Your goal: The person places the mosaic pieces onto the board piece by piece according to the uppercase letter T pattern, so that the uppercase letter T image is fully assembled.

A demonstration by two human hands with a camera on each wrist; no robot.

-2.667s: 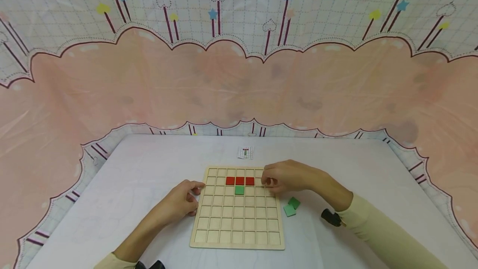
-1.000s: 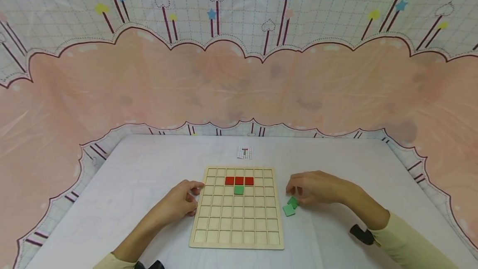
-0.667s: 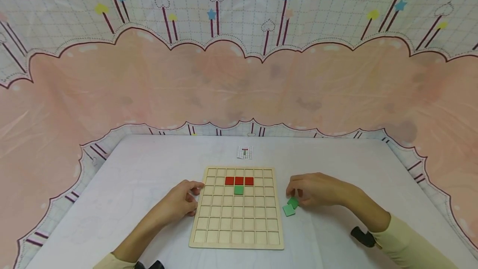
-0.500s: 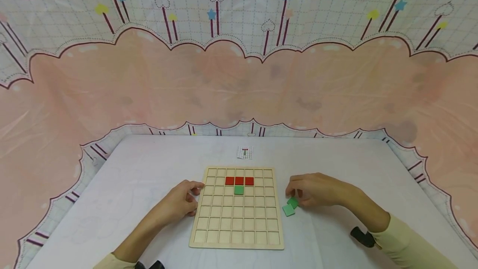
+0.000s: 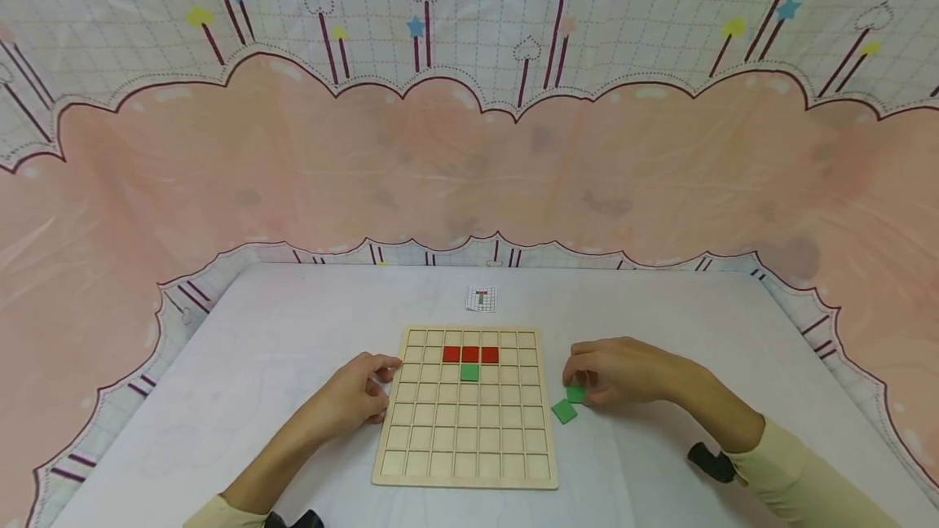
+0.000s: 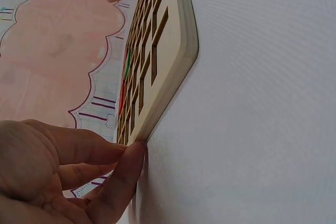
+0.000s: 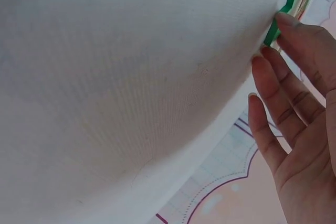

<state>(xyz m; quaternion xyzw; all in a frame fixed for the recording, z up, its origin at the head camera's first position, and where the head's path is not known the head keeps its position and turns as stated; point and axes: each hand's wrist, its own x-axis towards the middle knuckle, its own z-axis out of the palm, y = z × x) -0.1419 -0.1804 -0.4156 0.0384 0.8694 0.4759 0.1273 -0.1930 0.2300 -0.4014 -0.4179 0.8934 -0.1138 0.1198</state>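
A light wooden grid board (image 5: pixel 469 430) lies on the white table. Three red tiles (image 5: pixel 470 354) fill a row near its far side, with one green tile (image 5: pixel 469 372) below the middle one. At the board's left edge, my left hand (image 5: pixel 355 393) holds on between thumb and fingers; the left wrist view shows the thumb and a fingertip meeting on the wooden rim. Right of the board, my right hand (image 5: pixel 619 369) pinches a loose green tile (image 5: pixel 575 394), thumb against it in the right wrist view. Another green tile (image 5: pixel 564 411) lies just beside it, nearer the board.
A small printed card (image 5: pixel 481 299) showing a red and green T on a grid lies beyond the board. Behind the table hangs a pink and white patterned cloth (image 5: pixel 440 178). Black wrist devices (image 5: pixel 711 463) sit at both sleeves.
My right hand has moved from the board's far right corner to the loose green tiles. Both tiles have turned a little, the nearer one sliding slightly left. My left hand stays put.
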